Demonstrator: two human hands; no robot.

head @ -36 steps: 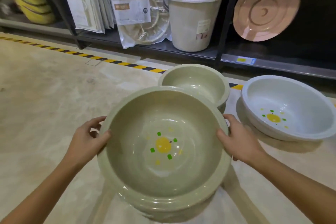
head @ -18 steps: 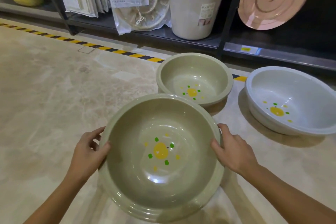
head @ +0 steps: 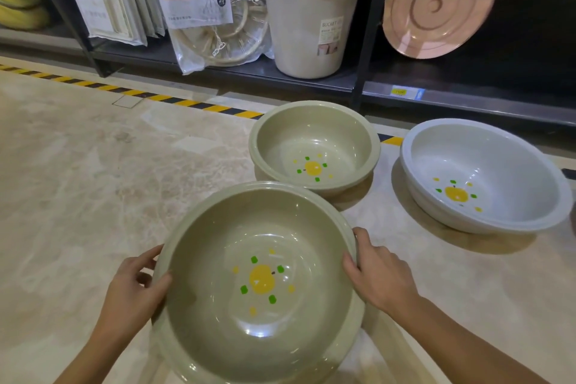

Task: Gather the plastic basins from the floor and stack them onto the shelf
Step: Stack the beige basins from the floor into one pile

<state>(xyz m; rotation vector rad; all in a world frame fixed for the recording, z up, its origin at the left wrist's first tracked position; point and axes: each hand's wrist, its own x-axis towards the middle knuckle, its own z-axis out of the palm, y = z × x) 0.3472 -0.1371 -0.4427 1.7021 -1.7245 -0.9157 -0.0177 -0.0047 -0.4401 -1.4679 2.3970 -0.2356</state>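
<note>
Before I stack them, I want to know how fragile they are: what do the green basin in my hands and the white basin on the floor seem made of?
Green basin: apparently glossy moulded plastic, with bright light spots and a rolled rim. White basin: seemingly the same, smooth with a soft sheen.

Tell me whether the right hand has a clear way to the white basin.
Probably yes: bare floor separates the right hand from the white basin, but that hand now grips the green basin.

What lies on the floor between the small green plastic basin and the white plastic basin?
Nothing: in the head view, only bare marble-patterned floor separates the small green plastic basin from the white plastic basin.
</note>
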